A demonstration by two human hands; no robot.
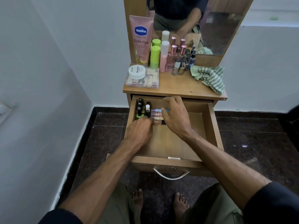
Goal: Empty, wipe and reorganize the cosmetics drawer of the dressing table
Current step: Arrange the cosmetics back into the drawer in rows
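The wooden drawer (212,126) of the dressing table stands pulled out. In its back left corner stand several small nail polish bottles (140,109). Beside them lies a row of small lip balm tubes (156,114). My left hand (140,132) reaches in from the left, its curled fingers pinching the nearest clear tube (158,121). My right hand (177,117) hovers over the right ends of the tubes, thumb touching them and fingers arched and spread. The fingertips of both hands are partly hidden.
On the tabletop (178,86) stand a pink Vaseline tube (141,39), green bottles (155,56), a pink bottle (163,59), perfume and polish bottles (177,62), a clear case (142,82) with a white jar (137,72) on it, and a striped green cloth (209,77). A mirror (218,29) rises behind.
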